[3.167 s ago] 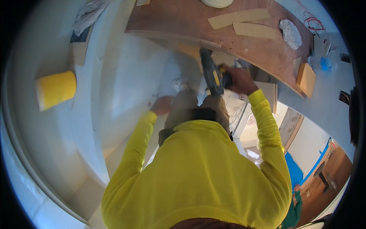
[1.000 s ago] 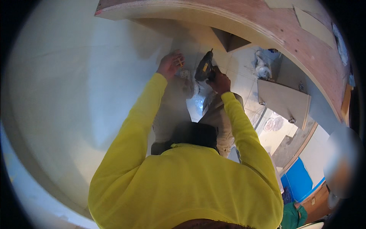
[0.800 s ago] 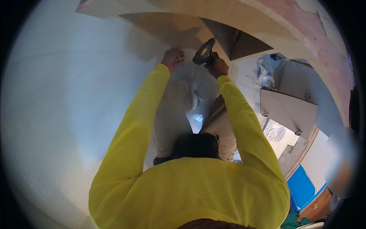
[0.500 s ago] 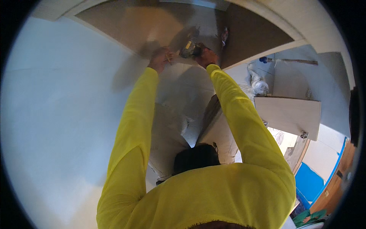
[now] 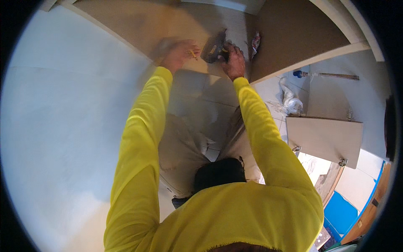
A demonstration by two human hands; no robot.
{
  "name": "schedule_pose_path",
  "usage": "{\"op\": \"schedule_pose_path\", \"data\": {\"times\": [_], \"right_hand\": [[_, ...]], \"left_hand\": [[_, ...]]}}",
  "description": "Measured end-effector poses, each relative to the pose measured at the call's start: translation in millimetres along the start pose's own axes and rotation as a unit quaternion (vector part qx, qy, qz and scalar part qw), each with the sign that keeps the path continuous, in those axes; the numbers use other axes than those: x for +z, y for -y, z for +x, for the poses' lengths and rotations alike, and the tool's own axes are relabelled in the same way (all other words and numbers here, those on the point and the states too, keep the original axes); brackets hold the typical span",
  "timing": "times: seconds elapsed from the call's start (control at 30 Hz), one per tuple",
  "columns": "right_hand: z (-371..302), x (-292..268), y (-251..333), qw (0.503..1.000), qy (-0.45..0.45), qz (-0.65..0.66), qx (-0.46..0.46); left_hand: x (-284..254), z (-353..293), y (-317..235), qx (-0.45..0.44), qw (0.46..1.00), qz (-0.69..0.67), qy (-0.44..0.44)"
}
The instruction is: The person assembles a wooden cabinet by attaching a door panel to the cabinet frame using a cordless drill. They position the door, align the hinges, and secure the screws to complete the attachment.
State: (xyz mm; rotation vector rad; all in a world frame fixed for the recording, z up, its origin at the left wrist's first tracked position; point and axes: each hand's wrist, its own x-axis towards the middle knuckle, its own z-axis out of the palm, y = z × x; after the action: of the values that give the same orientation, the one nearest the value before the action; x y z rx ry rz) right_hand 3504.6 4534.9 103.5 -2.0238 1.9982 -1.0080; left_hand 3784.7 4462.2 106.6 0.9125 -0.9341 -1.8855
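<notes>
My right hand (image 5: 235, 64) is at the dark cordless drill (image 5: 213, 48) with yellow markings, its fingers closed about the handle end. The drill is low inside the cabinet, close to its floor; I cannot tell whether it rests there. To the left of it, my left hand (image 5: 179, 55) pinches a thin yellow stick (image 5: 193, 54) that looks like a pencil. Both arms, in yellow sleeves, reach forward into the cabinet opening (image 5: 302, 63).
A small crumpled packet (image 5: 255, 43) lies by the cabinet's right wall. Outside on the right are clear plastic wrapping (image 5: 291, 101), a blue-ended pipe (image 5: 327, 75) and a hinged cabinet door (image 5: 325, 138). A pale panel (image 5: 71, 126) fills the left. Blue sheeting (image 5: 342, 210) covers floor at the lower right.
Both hands have moved a little farther into the cabinet, the drill with the right one. The view has shifted slightly, and the green sleeve and hand at the lower right have mostly left it.
</notes>
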Motion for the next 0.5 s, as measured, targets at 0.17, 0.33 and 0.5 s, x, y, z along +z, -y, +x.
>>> {"op": "schedule_pose_path", "data": {"times": [0.17,0.33,0.5], "right_hand": [[-10,-8,84,0.898,0.179,0.368,0.164],[-10,36,72,0.895,0.145,0.408,0.110],[-11,47,40,0.964,0.172,0.181,0.086]], "left_hand": [[26,-27,-12,-0.067,0.994,-0.040,-0.072],[30,-12,-12,-0.053,0.996,0.003,-0.068],[22,-7,-15,-0.068,0.989,0.056,-0.119]]}}
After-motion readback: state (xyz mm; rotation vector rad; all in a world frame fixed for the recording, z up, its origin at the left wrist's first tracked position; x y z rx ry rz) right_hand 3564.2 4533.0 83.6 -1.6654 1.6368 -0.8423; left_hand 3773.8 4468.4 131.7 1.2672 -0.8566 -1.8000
